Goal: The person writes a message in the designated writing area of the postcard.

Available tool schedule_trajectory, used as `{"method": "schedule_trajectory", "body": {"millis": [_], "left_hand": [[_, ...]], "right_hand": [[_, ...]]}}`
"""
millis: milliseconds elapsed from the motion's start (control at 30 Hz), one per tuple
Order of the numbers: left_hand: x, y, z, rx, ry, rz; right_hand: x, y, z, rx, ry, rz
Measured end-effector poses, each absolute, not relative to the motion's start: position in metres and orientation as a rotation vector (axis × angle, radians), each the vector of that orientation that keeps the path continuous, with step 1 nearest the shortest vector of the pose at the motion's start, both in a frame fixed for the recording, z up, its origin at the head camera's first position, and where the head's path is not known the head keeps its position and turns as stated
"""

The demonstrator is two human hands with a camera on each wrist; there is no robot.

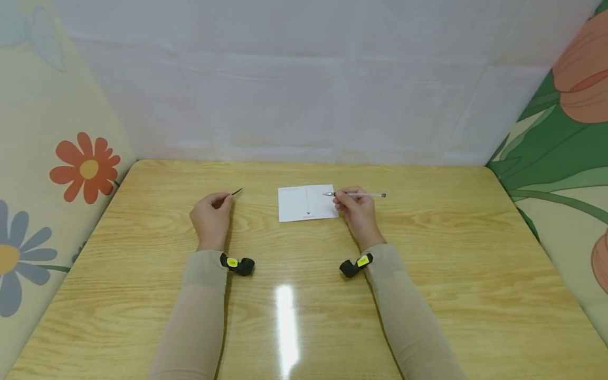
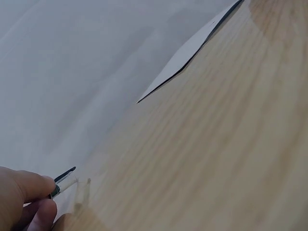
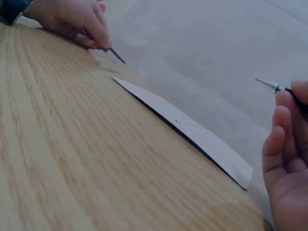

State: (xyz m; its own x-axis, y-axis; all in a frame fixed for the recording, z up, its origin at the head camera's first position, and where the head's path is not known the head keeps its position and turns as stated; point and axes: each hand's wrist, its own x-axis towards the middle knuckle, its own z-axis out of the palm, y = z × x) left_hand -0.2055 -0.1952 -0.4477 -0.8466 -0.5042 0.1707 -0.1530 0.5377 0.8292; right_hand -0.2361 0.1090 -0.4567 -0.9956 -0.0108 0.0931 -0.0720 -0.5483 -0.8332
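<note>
My left hand [image 1: 212,219] pinches a pen cap [image 2: 67,182] between thumb and index finger. The cap's dark clip and clear body jut out past the fingertips. My right hand [image 1: 360,214] grips a slim clear gel pen [image 1: 375,195], its bare metal tip pointing left over a white card [image 1: 293,204]. The card lies flat on the table between both hands, nearer the right one. A thin line runs down its middle to a small dark mark, with faint reddish print at the lower edge. In the right wrist view the pen tip [image 3: 269,85] shows above the card's level.
Wood-grain table [image 1: 285,258] spreads under both arms, with a bright light reflection near the front. A white sheet [image 1: 294,105] hangs behind its far edge. Flower-patterned panels [image 1: 90,237] stand at the left and right sides. Black wrist cameras [image 1: 245,266] sit on both sleeves.
</note>
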Motion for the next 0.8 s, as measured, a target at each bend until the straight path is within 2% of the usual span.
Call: {"method": "schedule_trajectory", "body": {"millis": [800], "left_hand": [[-0.2062, -0.1948, -0.4464, 0.545, -2.402, -1.235]], "right_hand": [[-0.2373, 0.1084, -0.4584, 0.137, -1.484, 2.734]]}}
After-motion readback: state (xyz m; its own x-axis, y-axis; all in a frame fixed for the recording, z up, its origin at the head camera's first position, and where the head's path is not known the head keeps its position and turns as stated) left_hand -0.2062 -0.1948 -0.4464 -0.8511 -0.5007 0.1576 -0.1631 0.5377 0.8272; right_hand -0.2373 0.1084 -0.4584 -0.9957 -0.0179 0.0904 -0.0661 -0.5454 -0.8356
